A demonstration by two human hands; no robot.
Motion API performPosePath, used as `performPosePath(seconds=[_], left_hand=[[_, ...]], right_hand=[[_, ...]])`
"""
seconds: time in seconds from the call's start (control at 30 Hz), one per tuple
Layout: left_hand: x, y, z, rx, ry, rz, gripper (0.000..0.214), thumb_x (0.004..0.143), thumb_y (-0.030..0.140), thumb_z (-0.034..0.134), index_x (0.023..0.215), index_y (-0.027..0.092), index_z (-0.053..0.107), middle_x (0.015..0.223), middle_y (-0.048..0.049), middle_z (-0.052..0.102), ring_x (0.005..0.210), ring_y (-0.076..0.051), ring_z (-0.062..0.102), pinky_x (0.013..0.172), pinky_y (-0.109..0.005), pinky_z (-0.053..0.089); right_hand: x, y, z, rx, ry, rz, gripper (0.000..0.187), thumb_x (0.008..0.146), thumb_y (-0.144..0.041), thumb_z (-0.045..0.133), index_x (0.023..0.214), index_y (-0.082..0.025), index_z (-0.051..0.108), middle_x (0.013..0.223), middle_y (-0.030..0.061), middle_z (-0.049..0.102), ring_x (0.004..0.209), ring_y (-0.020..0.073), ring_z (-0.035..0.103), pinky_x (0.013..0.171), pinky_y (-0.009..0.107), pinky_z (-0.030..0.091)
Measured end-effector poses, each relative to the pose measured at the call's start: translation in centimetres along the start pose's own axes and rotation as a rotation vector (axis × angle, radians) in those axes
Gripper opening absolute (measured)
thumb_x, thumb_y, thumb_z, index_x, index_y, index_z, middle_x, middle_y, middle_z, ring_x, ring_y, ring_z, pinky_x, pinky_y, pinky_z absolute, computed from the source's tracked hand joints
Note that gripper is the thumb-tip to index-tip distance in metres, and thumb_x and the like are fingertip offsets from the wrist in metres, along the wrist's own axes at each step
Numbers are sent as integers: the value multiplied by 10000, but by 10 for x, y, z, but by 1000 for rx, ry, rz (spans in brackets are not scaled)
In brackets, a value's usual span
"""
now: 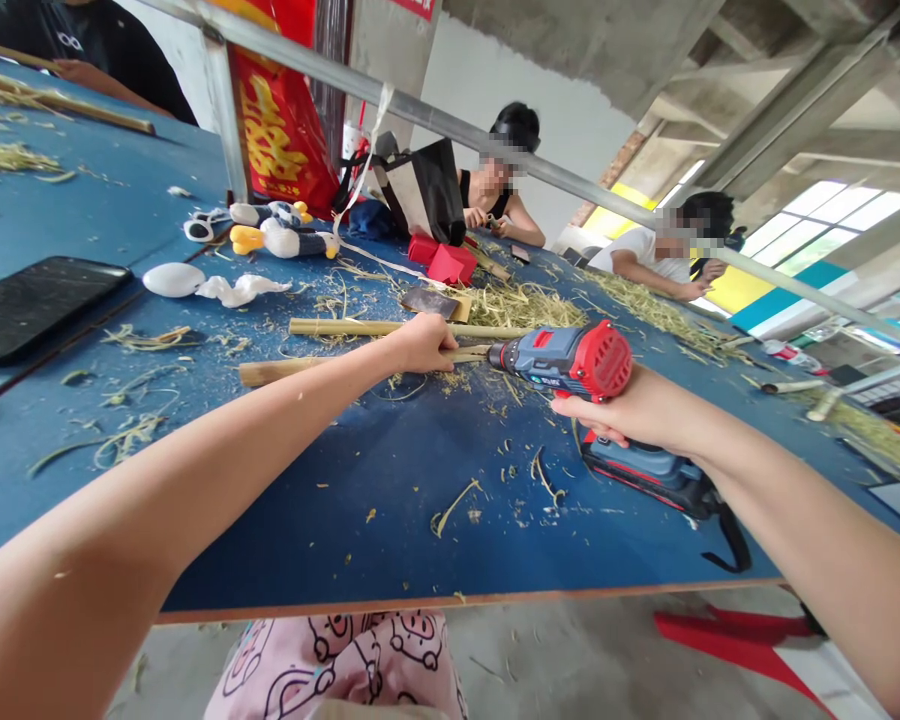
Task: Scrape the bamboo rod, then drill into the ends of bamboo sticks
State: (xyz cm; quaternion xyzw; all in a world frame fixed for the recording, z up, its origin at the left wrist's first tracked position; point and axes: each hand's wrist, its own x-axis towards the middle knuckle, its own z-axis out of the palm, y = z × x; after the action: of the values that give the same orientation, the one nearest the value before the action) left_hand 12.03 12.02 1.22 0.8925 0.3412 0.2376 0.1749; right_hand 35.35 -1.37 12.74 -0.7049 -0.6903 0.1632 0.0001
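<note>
My right hand [615,405] is wrapped round the grip of a blue and red cordless drill [559,360], its chuck pointing left. A thin bamboo strip [471,354] runs from the chuck to my left hand [427,342], whose fingers are closed round it. Just beyond that hand lies a longer bamboo pole [337,327] on the blue table [450,470]. Another bamboo piece [274,372] lies under my left wrist. Past my left hand is a dark flat block [429,301] that looks like sandpaper.
Shavings [529,303] are heaped behind the drill. Plush toys [285,238], a red box [450,262], a paper bag [424,190] and a black tray [45,300] stand farther back. A metal rail [450,118] crosses above. Several people work around the table.
</note>
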Motion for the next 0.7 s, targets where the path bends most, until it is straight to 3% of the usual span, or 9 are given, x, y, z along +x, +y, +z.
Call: performPosePath(seconds=[0.37,0.7], left_hand=[[1,-5,3,-29,47,50,181,688,203,734,557,130,633,486,70,294,604,-104,186,577,-326,204],[3,-7,5,-38,42,29,191,676,236,752,555,138,642,498,49,348,605,-110,231,602,-328,214]], right_hand=[[-3,-5,3,-43,42,-3,368,811,-355,719,594,-262,437,386,-30,486,359,165,461,501,352,418],[-4,-6,2,-51,35,47,421,819,-397,708,574,-264,392,367,-25,460,355,167,444,497,347,402]])
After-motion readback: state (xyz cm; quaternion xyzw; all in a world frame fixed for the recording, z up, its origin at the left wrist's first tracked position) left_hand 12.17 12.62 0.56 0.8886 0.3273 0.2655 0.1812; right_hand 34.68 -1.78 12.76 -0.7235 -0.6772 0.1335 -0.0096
